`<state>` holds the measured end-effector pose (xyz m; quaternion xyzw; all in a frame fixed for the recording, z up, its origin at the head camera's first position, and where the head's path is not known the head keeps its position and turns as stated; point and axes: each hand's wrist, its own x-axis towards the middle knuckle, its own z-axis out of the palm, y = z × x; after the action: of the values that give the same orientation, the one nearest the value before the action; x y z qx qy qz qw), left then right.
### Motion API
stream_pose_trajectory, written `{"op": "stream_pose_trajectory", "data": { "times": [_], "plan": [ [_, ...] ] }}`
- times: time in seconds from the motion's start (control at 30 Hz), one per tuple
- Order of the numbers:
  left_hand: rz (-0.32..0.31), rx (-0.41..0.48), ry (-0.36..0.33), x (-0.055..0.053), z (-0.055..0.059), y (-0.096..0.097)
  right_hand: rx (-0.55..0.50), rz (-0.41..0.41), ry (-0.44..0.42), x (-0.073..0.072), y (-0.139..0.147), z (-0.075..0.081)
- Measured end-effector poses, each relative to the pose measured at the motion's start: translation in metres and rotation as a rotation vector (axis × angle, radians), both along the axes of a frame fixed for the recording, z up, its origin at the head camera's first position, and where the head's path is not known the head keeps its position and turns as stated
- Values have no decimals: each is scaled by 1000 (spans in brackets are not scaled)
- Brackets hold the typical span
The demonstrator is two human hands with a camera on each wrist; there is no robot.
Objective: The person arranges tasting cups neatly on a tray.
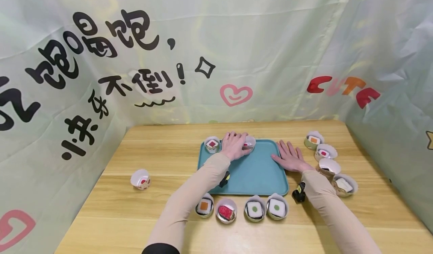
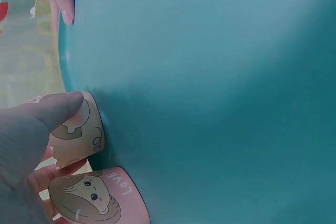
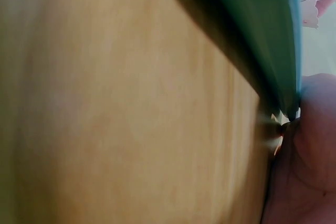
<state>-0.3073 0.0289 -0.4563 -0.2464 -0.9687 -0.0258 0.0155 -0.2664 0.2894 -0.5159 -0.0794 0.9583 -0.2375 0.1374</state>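
Note:
My left hand (image 1: 234, 145) reaches over the back edge of a blue tray (image 1: 257, 171) and grips a small paper cup (image 1: 249, 142) holding a sushi piece. In the left wrist view its thumb lies against the printed side of this cup (image 2: 79, 129). A pink paper cup (image 2: 105, 198) marked LOVE stands beside it. At the tray's back left corner, another cup (image 1: 212, 144) holds sushi with a dark red centre. My right hand (image 1: 290, 158) rests at the tray's right rim, fingers spread. In the right wrist view, part of that hand (image 3: 317, 145) appears beside the tray's edge (image 3: 252, 40).
Several sushi cups (image 1: 255, 209) stand in a row before the tray. More cups (image 1: 325, 152) line up along the right, near my right forearm. One cup (image 1: 140, 179) with a red-centred piece stands apart on the wooden table (image 1: 108, 212). A printed cloth (image 1: 270, 50) hangs behind.

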Motion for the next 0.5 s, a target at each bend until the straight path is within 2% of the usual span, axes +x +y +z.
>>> {"op": "stream_pose_trajectory", "data": {
  "times": [0.3,0.5],
  "plan": [
    [-3,83,-99,-2,3,-7,-3,-1,-1,0,-2,2],
    [6,94,-137,-1,5,-11,7,1,1,1,-1,0]
  ]
}}
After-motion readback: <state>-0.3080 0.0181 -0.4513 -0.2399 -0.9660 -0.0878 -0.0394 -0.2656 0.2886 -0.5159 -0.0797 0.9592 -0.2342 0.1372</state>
